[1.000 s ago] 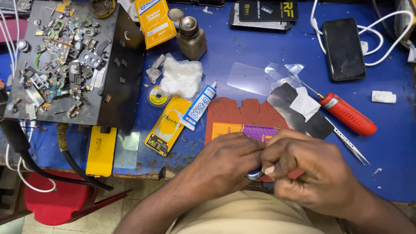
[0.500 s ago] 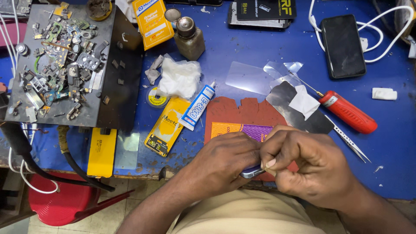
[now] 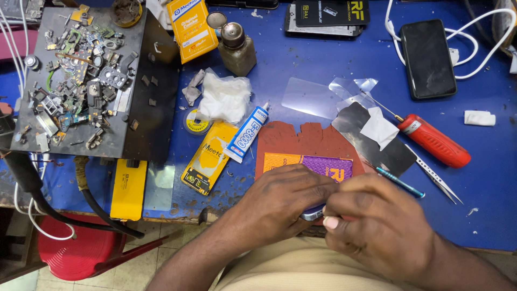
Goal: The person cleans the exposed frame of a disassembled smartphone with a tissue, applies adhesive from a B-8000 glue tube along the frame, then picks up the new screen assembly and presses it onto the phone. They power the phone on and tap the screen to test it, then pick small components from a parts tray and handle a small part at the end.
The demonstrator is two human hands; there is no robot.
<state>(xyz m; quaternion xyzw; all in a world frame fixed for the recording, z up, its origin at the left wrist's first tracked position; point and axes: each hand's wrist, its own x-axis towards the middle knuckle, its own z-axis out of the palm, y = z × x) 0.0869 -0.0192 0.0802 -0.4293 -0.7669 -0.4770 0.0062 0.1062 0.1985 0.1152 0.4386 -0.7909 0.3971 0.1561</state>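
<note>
Both my hands meet at the near edge of the blue worktable. My left hand curls around a small phone; only a silvery corner of it shows between my fingers. My right hand presses against the same phone from the right, fingers bent over it. Under my hands lies a reddish-brown mat with an orange and purple card on it. What my right fingertips hold is hidden.
A glue tube, white tissue, a red-handled screwdriver, tweezers, a thin blue tool, a black phone with white cable, a brown bottle, and a dark box covered in scrap parts.
My hands have stayed together on the phone, shifting slightly toward me and turning it a little. Nothing else on the table moved.
</note>
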